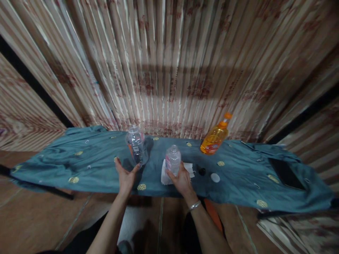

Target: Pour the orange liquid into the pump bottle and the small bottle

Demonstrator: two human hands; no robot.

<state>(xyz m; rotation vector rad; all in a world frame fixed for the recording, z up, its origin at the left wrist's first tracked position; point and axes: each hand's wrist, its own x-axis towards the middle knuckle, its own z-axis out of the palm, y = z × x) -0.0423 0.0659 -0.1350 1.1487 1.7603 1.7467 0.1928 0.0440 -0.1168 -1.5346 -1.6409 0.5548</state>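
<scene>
A low table under a teal cloth (79, 165) stands before a striped curtain. My left hand (125, 176) is open, fingers spread, right beside a large clear plastic bottle (136, 144) with no cap. My right hand (181, 180) wraps around the base of a small clear bottle (173, 158) that stands upright on a white tissue (189, 167). An orange liquid bottle with a pump top (214, 137) stands further right at the back.
A small black cap (202, 171) and a white round lid (215, 177) lie on the cloth right of my right hand. A dark flat phone-like thing (287, 174) lies at the far right. The curtain (169, 63) hangs just behind the table.
</scene>
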